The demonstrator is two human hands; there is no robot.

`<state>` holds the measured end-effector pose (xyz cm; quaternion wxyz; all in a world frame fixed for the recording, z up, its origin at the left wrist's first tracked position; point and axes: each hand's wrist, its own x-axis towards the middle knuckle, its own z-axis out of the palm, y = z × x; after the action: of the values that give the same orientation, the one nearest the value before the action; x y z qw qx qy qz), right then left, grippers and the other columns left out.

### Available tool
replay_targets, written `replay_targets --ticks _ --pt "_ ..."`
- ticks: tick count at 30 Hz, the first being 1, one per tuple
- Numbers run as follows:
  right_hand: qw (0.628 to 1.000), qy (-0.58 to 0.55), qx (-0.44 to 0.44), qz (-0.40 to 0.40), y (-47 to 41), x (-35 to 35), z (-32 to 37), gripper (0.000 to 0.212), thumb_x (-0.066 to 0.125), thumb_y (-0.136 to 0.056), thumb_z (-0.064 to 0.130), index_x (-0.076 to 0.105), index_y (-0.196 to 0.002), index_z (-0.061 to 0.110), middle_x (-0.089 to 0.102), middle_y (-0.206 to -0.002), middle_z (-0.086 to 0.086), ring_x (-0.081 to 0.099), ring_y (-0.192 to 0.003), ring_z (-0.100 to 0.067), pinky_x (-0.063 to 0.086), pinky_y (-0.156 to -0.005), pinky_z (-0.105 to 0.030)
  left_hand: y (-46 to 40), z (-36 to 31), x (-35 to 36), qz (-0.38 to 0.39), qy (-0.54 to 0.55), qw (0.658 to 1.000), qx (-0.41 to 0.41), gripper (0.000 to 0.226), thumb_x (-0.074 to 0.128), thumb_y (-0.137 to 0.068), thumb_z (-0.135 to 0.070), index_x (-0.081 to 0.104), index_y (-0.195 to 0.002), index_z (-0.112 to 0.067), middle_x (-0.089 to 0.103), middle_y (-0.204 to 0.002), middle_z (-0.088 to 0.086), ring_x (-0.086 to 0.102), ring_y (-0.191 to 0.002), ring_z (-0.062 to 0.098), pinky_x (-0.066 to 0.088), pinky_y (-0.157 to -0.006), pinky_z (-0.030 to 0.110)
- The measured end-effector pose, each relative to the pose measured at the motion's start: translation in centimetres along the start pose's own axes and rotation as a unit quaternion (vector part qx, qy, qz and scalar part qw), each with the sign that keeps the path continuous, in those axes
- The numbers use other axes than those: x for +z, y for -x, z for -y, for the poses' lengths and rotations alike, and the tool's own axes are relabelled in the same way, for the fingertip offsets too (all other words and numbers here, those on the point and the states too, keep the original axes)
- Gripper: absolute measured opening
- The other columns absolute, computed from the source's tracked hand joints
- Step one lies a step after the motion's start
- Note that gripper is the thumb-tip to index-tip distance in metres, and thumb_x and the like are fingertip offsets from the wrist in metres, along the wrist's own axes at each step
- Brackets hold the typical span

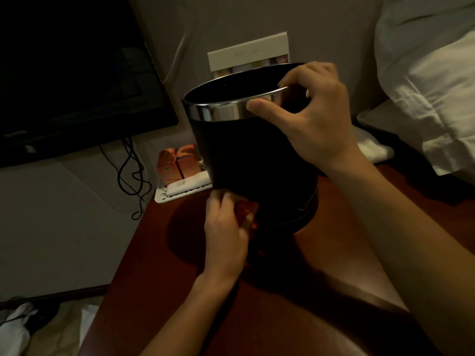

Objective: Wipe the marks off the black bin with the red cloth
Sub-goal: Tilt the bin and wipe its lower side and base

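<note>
Right hand [312, 116] grips the black bin's [252, 155] silver rim, tilting it on the table [334, 253]; left hand [226, 227] fingers clutch the red cloth [245, 210] against its lower side.

One bin [257, 155], two orange boxes [177, 164]

- Right hand [312, 116]: reaching in from the lower right, forearm bare, thumb laid flat across the chrome band of the black bin [252, 155], fingers hooked over its rim.
- Left hand [226, 224]: lower, coming up from the near edge of the table [159, 265], back of hand upward, fingers curled round the bunched red cloth [245, 210], pressed against the bin's lower wall.
</note>
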<state>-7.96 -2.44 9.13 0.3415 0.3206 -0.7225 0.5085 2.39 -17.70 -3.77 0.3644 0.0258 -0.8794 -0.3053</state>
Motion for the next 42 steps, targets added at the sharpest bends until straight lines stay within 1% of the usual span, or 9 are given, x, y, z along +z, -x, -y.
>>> replay_targets --ticks 6,11,14,19,22,29,32,37,42 --pt "1.0 0.008 0.0 -0.014 0.2 0.4 0.4 0.047 0.067 -0.078 0.067 0.059 -0.087 0.021 0.055 -0.098 0.011 0.045 -0.106 -0.008 0.039 -0.089 -0.02 2.6 1.9 1.0 0.117 -0.05 0.992 0.0 0.038 0.067 -0.083 -0.003 0.055 -0.108 -0.028 0.044 -0.118 -0.007 0.053 -0.104 0.016 0.055 -0.085 0.038" --pt "0.998 0.044 0.007 -0.035 0.5 0.8 1.3 0.044 0.067 -0.077 0.068 0.058 -0.084 0.025 0.056 -0.098 0.013 0.047 -0.11 -0.01 0.044 -0.098 -0.051 -1.0 -1.2 -0.9 -0.018 -0.026 0.999 0.04 0.033 0.075 -0.081 -0.009 0.058 -0.11 -0.011 0.049 -0.117 0.0 0.052 -0.108 0.015 0.045 -0.094 0.021" --pt "0.999 0.038 0.003 -0.01 0.1 0.1 0.8 0.044 0.066 -0.08 0.067 0.065 -0.089 0.024 0.058 -0.102 0.014 0.048 -0.111 -0.009 0.046 -0.098 -0.046 -1.9 -1.1 -1.3 -0.032 -0.014 0.999 0.03 0.028 0.076 -0.079 -0.007 0.058 -0.1 -0.013 0.05 -0.108 0.0 0.052 -0.101 0.014 0.043 -0.088 0.014" --pt "0.999 -0.018 0.036 0.027 -0.5 -1.7 -1.3 0.045 0.071 -0.082 0.06 0.063 -0.097 0.018 0.054 -0.116 0.006 0.044 -0.12 -0.013 0.036 -0.093 -0.008 2.1 2.6 0.5 0.134 -0.055 0.989 -0.028 0.059 0.069 -0.081 0.0 0.05 -0.13 -0.027 0.036 -0.13 -0.01 0.041 -0.124 0.012 0.045 -0.105 0.034" --pt "0.998 -0.041 0.041 0.025 -0.2 -0.8 -0.7 0.045 0.07 -0.081 0.06 0.058 -0.095 0.019 0.052 -0.115 0.003 0.042 -0.117 -0.013 0.031 -0.087 0.0 2.3 2.6 1.0 0.132 -0.036 0.99 -0.013 0.053 0.069 -0.085 -0.009 0.05 -0.128 -0.033 0.029 -0.126 -0.021 0.037 -0.123 0.008 0.044 -0.101 0.023" --pt "0.998 0.005 0.036 -0.051 0.5 1.0 0.9 0.047 0.072 -0.078 0.063 0.061 -0.087 0.019 0.053 -0.101 0.01 0.042 -0.115 -0.014 0.043 -0.099 -0.046 -1.2 0.6 -0.9 0.002 -0.001 1.0 0.009 0.028 0.074 -0.082 -0.01 0.063 -0.108 -0.013 0.049 -0.117 0.0 0.045 -0.102 -0.004 0.031 -0.092 -0.002" --pt "0.998 0.002 0.032 -0.055 0.4 1.1 0.8 0.047 0.071 -0.078 0.063 0.061 -0.087 0.018 0.053 -0.1 0.01 0.043 -0.113 -0.013 0.043 -0.099 -0.048 -2.7 0.6 -1.9 -0.022 0.026 0.999 0.023 0.022 0.076 -0.081 -0.012 0.062 -0.099 -0.014 0.05 -0.11 0.0 0.049 -0.097 -0.005 0.039 -0.088 0.006" --pt "0.998 0.004 0.023 -0.052 0.5 1.1 0.7 0.05 0.068 -0.078 0.065 0.062 -0.088 0.016 0.055 -0.099 0.011 0.044 -0.111 -0.013 0.044 -0.098 -0.049 1.4 2.2 -0.3 0.139 0.076 0.987 -0.022 0.027 0.072 -0.084 -0.004 0.061 -0.107 -0.015 0.046 -0.114 -0.011 0.056 -0.106 0.004 0.048 -0.091 0.012" --pt "1.0 0.012 0.011 -0.022 0.1 0.3 0.4 0.047 0.067 -0.077 0.066 0.061 -0.09 0.022 0.054 -0.097 0.016 0.044 -0.109 -0.01 0.044 -0.096 -0.049 -0.9 0.3 -0.5 0.028 0.04 0.999 0.0 0.026 0.077 -0.08 -0.011 0.063 -0.101 -0.014 0.048 -0.109 -0.006 0.049 -0.092 -0.005 0.035 -0.086 0.0"
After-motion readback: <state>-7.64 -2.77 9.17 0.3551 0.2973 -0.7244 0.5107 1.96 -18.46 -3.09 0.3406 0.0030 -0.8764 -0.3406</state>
